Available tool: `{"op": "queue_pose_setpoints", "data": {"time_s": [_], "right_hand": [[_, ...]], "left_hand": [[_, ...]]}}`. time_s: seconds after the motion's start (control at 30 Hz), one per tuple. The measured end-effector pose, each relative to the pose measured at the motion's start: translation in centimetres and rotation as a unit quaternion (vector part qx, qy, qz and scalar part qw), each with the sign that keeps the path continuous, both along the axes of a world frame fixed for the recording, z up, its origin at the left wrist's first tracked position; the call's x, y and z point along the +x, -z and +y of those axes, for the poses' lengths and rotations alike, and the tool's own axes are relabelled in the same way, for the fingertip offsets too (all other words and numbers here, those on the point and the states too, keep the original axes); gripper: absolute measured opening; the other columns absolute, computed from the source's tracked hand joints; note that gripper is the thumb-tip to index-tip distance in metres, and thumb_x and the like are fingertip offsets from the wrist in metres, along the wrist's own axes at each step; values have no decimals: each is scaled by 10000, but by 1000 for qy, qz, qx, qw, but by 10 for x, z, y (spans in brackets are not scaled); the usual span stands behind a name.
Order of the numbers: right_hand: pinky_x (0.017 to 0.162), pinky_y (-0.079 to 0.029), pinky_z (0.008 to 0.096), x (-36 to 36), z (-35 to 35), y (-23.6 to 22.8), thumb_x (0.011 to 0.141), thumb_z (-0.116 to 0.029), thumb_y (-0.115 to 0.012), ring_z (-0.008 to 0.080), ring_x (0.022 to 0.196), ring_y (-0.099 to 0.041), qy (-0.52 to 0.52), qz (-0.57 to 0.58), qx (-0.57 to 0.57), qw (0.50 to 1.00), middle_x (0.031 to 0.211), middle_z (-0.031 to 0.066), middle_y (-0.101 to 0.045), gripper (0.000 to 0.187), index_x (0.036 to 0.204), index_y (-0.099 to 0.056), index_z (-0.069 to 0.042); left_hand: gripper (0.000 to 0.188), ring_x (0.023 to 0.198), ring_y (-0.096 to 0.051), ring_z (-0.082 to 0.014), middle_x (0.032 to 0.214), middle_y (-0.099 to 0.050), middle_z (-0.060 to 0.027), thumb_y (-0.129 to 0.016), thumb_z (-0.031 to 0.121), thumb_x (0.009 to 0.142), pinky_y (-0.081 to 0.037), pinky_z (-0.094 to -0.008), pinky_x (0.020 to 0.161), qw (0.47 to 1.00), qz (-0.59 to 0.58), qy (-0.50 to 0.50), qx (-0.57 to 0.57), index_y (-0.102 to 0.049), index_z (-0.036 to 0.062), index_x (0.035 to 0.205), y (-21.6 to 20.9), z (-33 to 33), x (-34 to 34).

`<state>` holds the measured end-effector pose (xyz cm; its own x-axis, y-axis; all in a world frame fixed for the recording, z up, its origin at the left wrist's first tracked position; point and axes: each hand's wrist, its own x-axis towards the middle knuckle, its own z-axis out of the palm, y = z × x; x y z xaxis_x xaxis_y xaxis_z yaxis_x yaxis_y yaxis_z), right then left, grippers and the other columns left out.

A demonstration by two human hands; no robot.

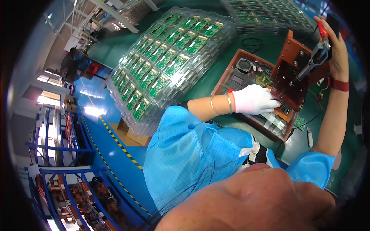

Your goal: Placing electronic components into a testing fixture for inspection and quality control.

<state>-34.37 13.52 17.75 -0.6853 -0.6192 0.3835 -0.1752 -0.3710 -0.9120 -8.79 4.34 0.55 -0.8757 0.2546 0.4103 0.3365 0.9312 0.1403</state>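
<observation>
Lining the far left, a blue metal rack (pixel 61 148) stands on a blue floor, with a black fan (pixel 73 65) above it in the frame. Striped yellow-and-black tape (pixel 122 148) runs beside an open cardboard box (pixel 135 139). Next come stacked clear plastic trays (pixel 180 87) (the top one laid out in rows of green circuit boards (pixel 177 64)) on a green worktable (pixel 218 65). Just right of the stack, a reddish-brown fixture box (pixel 226 73) sits on the same table, holding a round black part (pixel 243 65) and wires.

A worker in a blue smock (pixel 192 150) reaches the left hand (pixel 255 100), gloved in white, over the box, fingers bent and close together at the edge of a dark red plate (pixel 287 88); whether they pinch anything cannot be told. A metal toggle clamp (pixel 308 67) slants above the plate. At far right, the bare right hand (pixel 334 48), a red band (pixel 340 85) at its wrist, curls its fingers around the clamp's red handle (pixel 323 30).
</observation>
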Motion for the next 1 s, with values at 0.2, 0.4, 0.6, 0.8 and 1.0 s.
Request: {"op": "queue_pose_setpoints", "data": {"time_s": [0.2, 0.4, 0.6, 0.8, 1.0], "right_hand": [[966, -445, 247, -9, 2, 4, 961, -366, -705, 136, 1128, -596, -5, 26, -1, 1000, 1301, 56, -688, 475, 1285, -700, -19], [1018, -437, 267, -11, 3, 1, 962, -376, -700, 154, 1205, -600, -9, 53, 12, 998, 1336, 69, -676, 466, 1282, -707, -37], [735, -421, 176, 4, -1, 0, 1032, -270, -608, 44, 789, -508, 28, 45, 17, 998, 1435, 36, -598, 400, 1298, -686, 18], [697, -431, 163, 4, 1, -2, 1033, -262, -608, 47, 766, -523, 41, 23, -3, 999, 1391, 57, -639, 408, 1320, -662, 24], [696, -447, 166, -10, 5, 3, 1008, -279, -654, 50, 817, -574, -1, 44, 8, 999, 1347, 76, -667, 415, 1301, -660, 15]], "left_hand": [[330, 847, -643, -337, 1029, -659, -124, -667, 165, 824, -535, -413, 671, 988, 117, 58, 86, -645, 131, 1151, 12, -14, 6], [346, 908, -696, -293, 1055, -716, -81, -681, 10, 758, -567, -374, 806, 955, 229, 90, 166, -706, 100, 1091, -26, -24, 49], [275, 698, -649, -245, 884, -747, -43, -612, -1, 786, -528, -347, 681, 922, 301, -244, 8, -768, 140, 963, -91, -140, 80], [259, 913, -718, -297, 1027, -783, 2, -613, 244, 875, -565, -404, 841, 731, 183, -656, 30, -796, 246, 1058, -95, -339, 150], [288, 1044, -704, -286, 1084, -780, 2, -580, 199, 881, -552, -382, 903, 693, 105, -704, 113, -799, 225, 1066, -42, -403, 188]]}}
